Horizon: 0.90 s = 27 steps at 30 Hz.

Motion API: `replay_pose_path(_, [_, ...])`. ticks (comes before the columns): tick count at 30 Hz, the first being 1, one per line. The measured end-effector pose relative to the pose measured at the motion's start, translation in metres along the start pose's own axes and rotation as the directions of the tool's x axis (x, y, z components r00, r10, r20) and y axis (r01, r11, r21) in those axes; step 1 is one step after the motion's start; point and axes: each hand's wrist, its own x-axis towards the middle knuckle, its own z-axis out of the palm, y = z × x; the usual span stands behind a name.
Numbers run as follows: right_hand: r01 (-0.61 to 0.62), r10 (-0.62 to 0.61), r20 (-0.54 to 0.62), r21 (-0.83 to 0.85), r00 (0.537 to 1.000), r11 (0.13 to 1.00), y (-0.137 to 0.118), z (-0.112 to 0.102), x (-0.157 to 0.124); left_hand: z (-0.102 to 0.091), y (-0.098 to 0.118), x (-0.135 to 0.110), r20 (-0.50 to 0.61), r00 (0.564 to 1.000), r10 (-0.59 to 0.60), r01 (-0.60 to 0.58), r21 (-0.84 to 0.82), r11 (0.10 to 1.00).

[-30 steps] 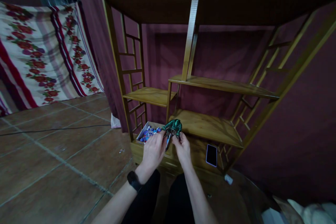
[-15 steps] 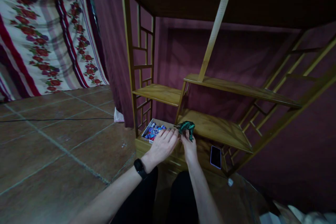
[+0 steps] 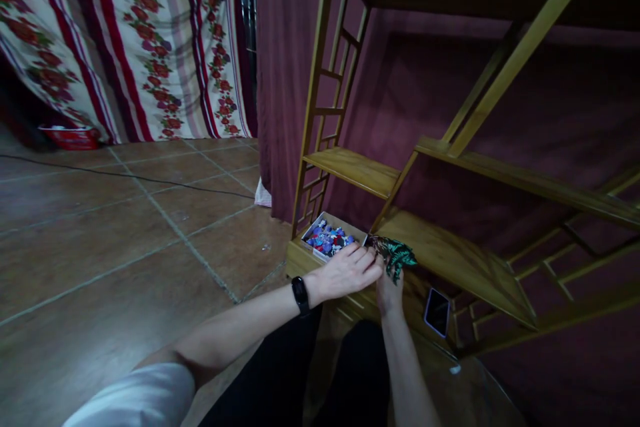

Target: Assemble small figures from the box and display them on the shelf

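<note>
A dark green toy figure (image 3: 399, 255) with a spiky, jagged outline, possibly a dragon or dinosaur, sticks out above my right hand (image 3: 390, 288). The fingers of that hand are closed around its underside. My left hand (image 3: 351, 272), with a black watch on its wrist, reaches across and has its fingertips pressed together against the figure's left end. What those fingertips pinch is hidden. Just beyond my left hand sits an open white box (image 3: 311, 251) holding several small blue, purple, red and white pieces, too small to name.
A wooden display shelf (image 3: 357, 170) with stepped boards and lattice sides rises ahead. A phone (image 3: 437, 312) lies on its lower right part. A red curtain (image 3: 285, 80) hangs on the left, a flowered blanket (image 3: 193, 80) beyond. A black cable (image 3: 135, 177) crosses the tiled floor.
My view has swung left, so shelf and box sit further right. The green figure has turned in my hands and shows more of its spiky side. Both hands stay on it.
</note>
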Motion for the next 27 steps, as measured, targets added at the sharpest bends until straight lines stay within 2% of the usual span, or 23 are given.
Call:
replay_pose_path(4, [0.037,-0.038,-0.064,-0.006,0.997,0.999,0.0,-0.006,-0.004,0.002,-0.001,-0.002,-0.005,1.0,0.002,-0.002,0.003,1.0])
replay_pose_path(8, [0.191,-0.198,-0.027,-0.162,0.98,0.968,-0.011,-0.016,0.0,0.002,-0.002,-0.002,0.002,1.0,0.002,-0.002,-0.047,0.999])
replay_pose_path(10, [0.227,-0.24,-0.024,-0.245,0.971,0.943,-0.021,-0.018,0.002,0.002,-0.002,-0.002,0.006,1.0,-0.02,0.021,-0.113,0.993])
replay_pose_path(12, [0.21,-0.223,-0.01,-0.293,0.975,0.933,-0.032,-0.019,0.002,0.004,-0.001,-0.003,0.008,0.996,-0.091,0.091,-0.22,0.971])
replay_pose_path(14, [0.171,-0.175,0.013,-0.285,0.985,0.943,-0.043,-0.018,0.0,0.007,0.001,-0.004,0.008,0.976,-0.218,0.206,-0.365,0.908])
replay_pose_path(16, [0.127,-0.123,0.033,-0.212,0.992,0.969,-0.051,-0.017,-0.003,0.012,0.002,-0.003,0.03,0.928,-0.372,0.329,-0.538,0.776])
replay_pose_path(17, [0.111,-0.107,0.033,-0.185,0.994,0.976,-0.055,-0.017,-0.004,0.015,0.002,-0.002,0.046,0.889,-0.456,0.384,-0.62,0.685])
replay_pose_path(18, [0.112,-0.106,0.042,-0.174,0.994,0.978,-0.059,-0.017,-0.004,0.018,0.001,0.0,0.069,0.836,-0.544,0.431,-0.696,0.575])
replay_pose_path(20, [0.143,-0.14,0.028,-0.197,0.99,0.97,-0.066,-0.018,-0.003,0.024,-0.002,0.005,0.201,0.734,-0.649,0.493,-0.815,0.304])
replay_pose_path(22, [0.158,-0.156,0.028,-0.247,0.987,0.956,-0.076,-0.021,-0.002,0.026,-0.005,0.013,0.355,0.648,-0.674,0.497,-0.867,0.022])
replay_pose_path(24, [0.159,-0.158,0.024,-0.269,0.987,0.95,-0.087,-0.023,-0.003,0.025,-0.008,0.02,0.472,0.586,-0.659,0.452,-0.865,-0.217])
replay_pose_path(27, [0.164,-0.164,0.021,-0.243,0.986,0.956,-0.104,-0.026,-0.006,0.019,-0.01,0.029,0.588,0.539,-0.603,0.374,-0.809,-0.454])
